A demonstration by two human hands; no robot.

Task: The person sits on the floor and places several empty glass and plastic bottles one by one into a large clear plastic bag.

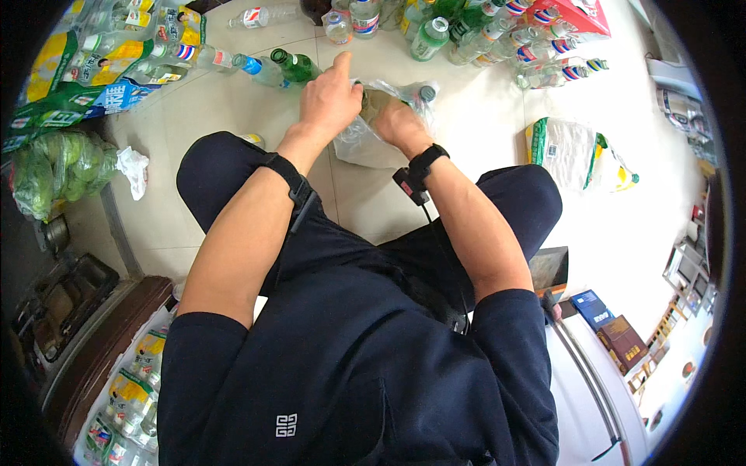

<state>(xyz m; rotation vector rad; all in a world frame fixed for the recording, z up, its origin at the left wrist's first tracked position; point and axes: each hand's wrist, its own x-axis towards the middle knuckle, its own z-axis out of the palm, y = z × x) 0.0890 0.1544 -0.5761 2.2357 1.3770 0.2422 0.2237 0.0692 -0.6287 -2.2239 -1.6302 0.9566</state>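
Note:
A clear plastic bag [367,143] with bottles in it sits on the tiled floor between the knees. At its left rim is my left hand [331,96], its index finger extended; whether it grips the bag's edge is unclear. My right hand [402,125] reaches into the bag's mouth, its fingertips hidden by the plastic. Beside the right hand, a bottle with a grey cap [427,96] shows through the bag. A green glass bottle [298,67] lies just beyond my left hand, alongside a clear bottle with a blue label [259,69].
Several upright glass bottles [431,39] stand ahead, near a red box [574,20]. Shrink-wrapped bottle packs [122,55] are stacked at the left, above a bag of green produce [64,169]. Another plastic wrapper [571,154] lies right. A clear plastic bottle [265,16] lies at the far side.

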